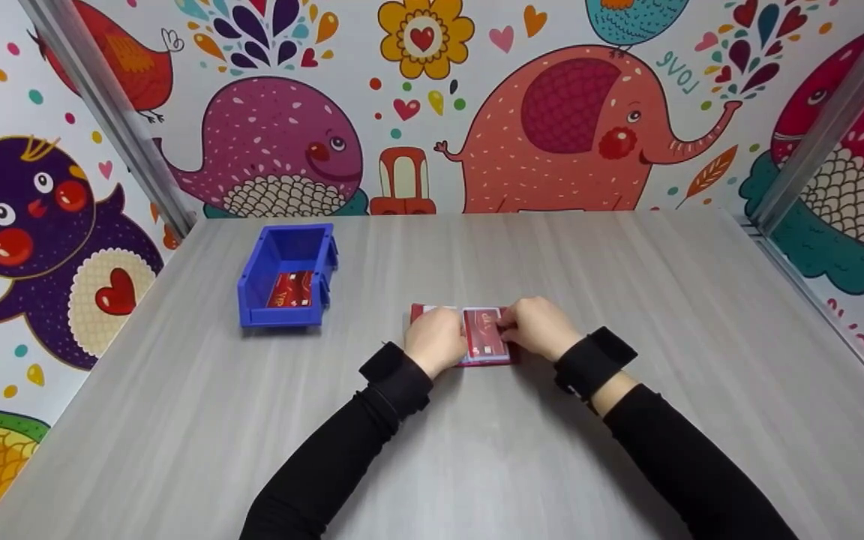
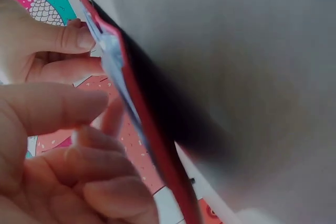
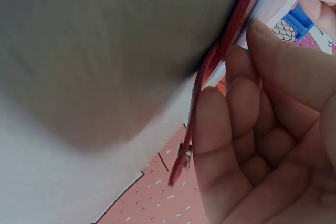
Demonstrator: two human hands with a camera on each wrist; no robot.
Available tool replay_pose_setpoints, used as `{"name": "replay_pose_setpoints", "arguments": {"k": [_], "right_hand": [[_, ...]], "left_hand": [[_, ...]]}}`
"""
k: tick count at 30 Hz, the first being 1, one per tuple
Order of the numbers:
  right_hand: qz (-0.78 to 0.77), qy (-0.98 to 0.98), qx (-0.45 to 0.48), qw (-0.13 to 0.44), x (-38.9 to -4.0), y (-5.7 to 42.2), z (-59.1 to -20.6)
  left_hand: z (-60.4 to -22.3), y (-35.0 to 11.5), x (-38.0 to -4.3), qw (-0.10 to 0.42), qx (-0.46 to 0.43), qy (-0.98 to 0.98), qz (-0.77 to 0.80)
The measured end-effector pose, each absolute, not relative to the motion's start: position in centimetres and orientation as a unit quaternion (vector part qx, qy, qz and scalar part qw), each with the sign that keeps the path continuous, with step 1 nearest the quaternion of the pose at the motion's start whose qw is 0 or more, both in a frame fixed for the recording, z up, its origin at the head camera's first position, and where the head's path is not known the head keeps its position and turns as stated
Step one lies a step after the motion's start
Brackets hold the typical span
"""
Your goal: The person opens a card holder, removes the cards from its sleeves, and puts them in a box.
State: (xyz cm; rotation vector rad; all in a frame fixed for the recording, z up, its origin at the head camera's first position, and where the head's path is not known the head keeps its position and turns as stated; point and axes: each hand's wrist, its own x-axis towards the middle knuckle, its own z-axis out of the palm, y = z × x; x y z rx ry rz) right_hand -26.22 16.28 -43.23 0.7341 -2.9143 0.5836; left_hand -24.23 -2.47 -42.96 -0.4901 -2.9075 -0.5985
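A red card holder (image 1: 418, 310) with clear plastic sleeves lies open on the table in the head view. On its right half sits a red card with VIP lettering (image 1: 483, 341). My left hand (image 1: 436, 341) rests over the holder's left half, fingers curled, thumb and index finger at the sleeve's edge. From the right, my right hand (image 1: 541, 328) pinches the card's right edge with thumb and index finger. The red cover (image 2: 152, 129) shows edge-on in the left wrist view. A metal snap (image 3: 185, 156) shows on the holder's flap in the right wrist view.
A blue plastic bin (image 1: 282, 315) stands at the back left, with red VIP cards (image 1: 292, 289) inside. The wood-grain table (image 1: 477, 465) is bordered by walls with cartoon animals, and metal posts (image 1: 822, 120) rise at the corners. Black bands circle both wrists.
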Motion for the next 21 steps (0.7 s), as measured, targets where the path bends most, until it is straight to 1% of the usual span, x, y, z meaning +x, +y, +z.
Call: {"name": "replay_pose_setpoints", "arguments": {"k": [7,21], "right_hand": [[0.188,-0.950,0.245,0.041,-26.14,16.32,-43.18],[0.190,-0.948,0.250,0.043,-26.09,16.32,-43.16]], "left_hand": [[-42.86,-2.51,-24.37,0.031,-0.144,-0.967,-0.210],[-42.69,-2.46,-24.45,-0.003,-0.133,-0.969,-0.207]]}}
